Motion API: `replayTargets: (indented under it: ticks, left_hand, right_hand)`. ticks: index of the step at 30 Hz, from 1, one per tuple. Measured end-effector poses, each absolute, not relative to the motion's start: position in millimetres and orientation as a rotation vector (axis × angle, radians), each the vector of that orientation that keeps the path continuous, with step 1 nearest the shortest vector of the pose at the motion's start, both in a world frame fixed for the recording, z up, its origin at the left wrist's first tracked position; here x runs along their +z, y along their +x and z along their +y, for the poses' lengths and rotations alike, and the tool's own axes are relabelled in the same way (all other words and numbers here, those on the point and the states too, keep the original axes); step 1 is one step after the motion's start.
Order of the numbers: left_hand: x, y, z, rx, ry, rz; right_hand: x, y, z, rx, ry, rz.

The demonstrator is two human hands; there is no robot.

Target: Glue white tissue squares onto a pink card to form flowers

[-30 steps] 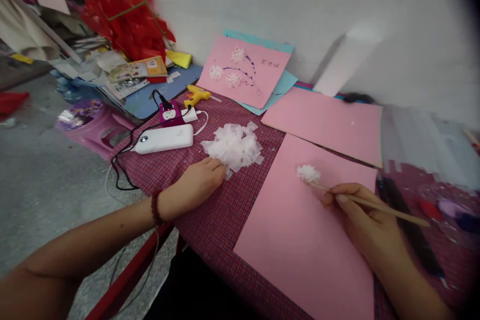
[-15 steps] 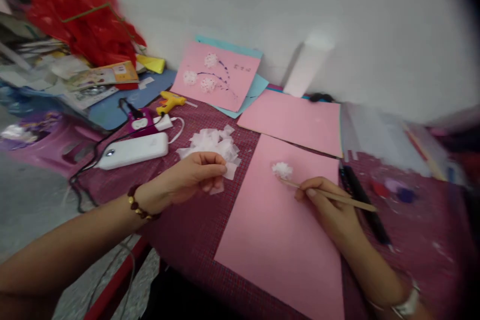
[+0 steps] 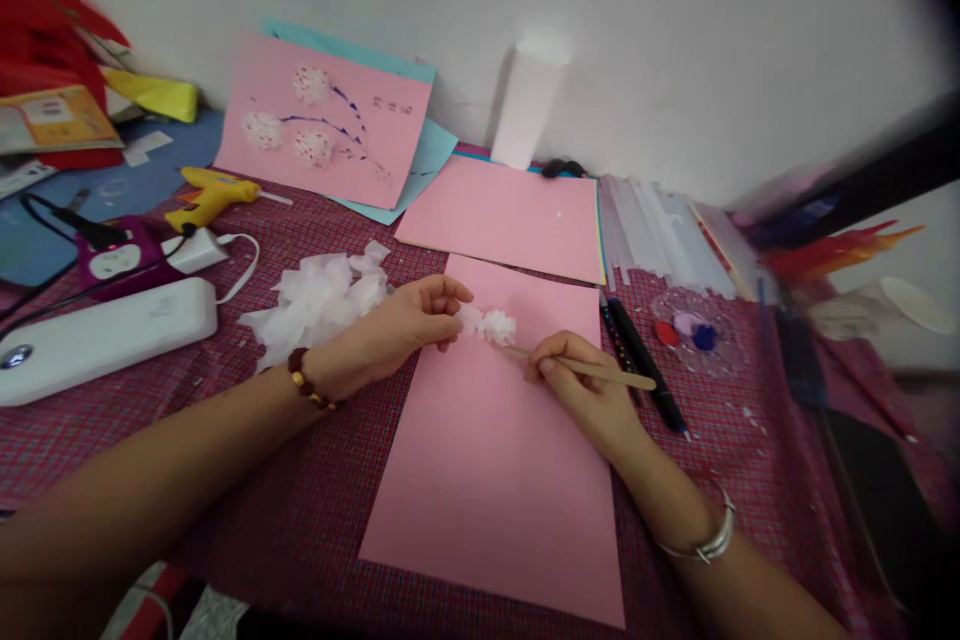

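Note:
My left hand (image 3: 424, 312) pinches a small square of thin white paper (image 3: 470, 320) just left of a fluffy white paper tuft (image 3: 497, 326). That tuft sits on the upper part of a pink sheet (image 3: 495, 480). In my right hand (image 3: 581, 385) is a slim wooden stick (image 3: 615, 376), its tip pointing left, close to the lower edge of the tuft. Whether the tip touches the tuft I cannot tell. A heap of loose white paper pieces (image 3: 322, 300) lies behind my left wrist.
A pink card with white blossoms (image 3: 337, 120) leans against the wall. Pink sheets (image 3: 510, 220) are stacked behind the work. Left are a yellow glue gun (image 3: 214, 198) and a white power bank (image 3: 112, 335). Black pens (image 3: 645, 365) and a paint dish (image 3: 694, 332) lie right.
My left hand has moved from beside the paper heap over to the tuft, carrying the white paper square. My right hand still holds the stick by the tuft. The view has swung right.

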State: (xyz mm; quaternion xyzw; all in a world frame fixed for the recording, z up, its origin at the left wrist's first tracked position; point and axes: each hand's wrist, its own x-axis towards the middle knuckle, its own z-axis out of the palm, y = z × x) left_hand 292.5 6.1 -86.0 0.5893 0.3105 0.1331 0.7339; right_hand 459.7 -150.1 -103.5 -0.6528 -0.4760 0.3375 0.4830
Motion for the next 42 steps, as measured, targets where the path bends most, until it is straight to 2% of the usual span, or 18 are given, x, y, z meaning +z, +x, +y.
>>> replayTargets:
  ticks: [15,25,31,42]
  left_hand:
    - [-90.4,296.3,4.1,0.234,1.882,0.645]
    - [-117.5,313.8,-15.6,0.423,2.143,0.584]
    - [-117.5,315.8,-13.0,0.473,2.125,0.629]
    - [-115.6,319.9,-12.0,0.550,1.850,0.661]
  right_hand:
    - [-113.0,459.5,-144.7,0.817,-1.548,-1.040]
    - [-106.4,462.3,-152.9,0.697,-1.440,-0.961]
    - [-105.8,459.6,-153.0,0.825,-1.444,-1.080]
    - [-107.2,453.8,-147.7,0.727,-1.618,-1.200]
